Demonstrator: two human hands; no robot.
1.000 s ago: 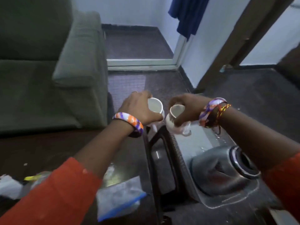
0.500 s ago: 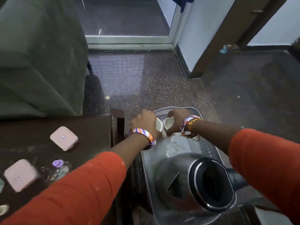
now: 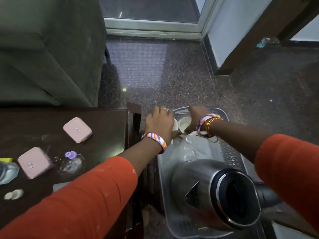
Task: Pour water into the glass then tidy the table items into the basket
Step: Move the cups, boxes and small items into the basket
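Observation:
A grey plastic basket (image 3: 229,152) stands on the floor right of the dark table (image 3: 107,125). Two white cups sit at its far end. My left hand (image 3: 159,122) grips the left cup (image 3: 175,125), mostly hidden by my fingers. My right hand (image 3: 196,116) holds the right cup (image 3: 185,123), whose open mouth faces up. A steel kettle (image 3: 212,194) with a black rim lies on its side in the near part of the basket.
On the table lie two pink square cases (image 3: 77,129) (image 3: 33,162), a small clear bottle with a purple cap (image 3: 71,161), a plastic bag (image 3: 6,171) and a small white object (image 3: 13,194). A green sofa (image 3: 43,49) stands behind. A glass door frame (image 3: 153,30) is farther back.
Both hands have lowered the two cups down into the far end of the basket. The view has tilted down, so the table top and the kettle show more fully.

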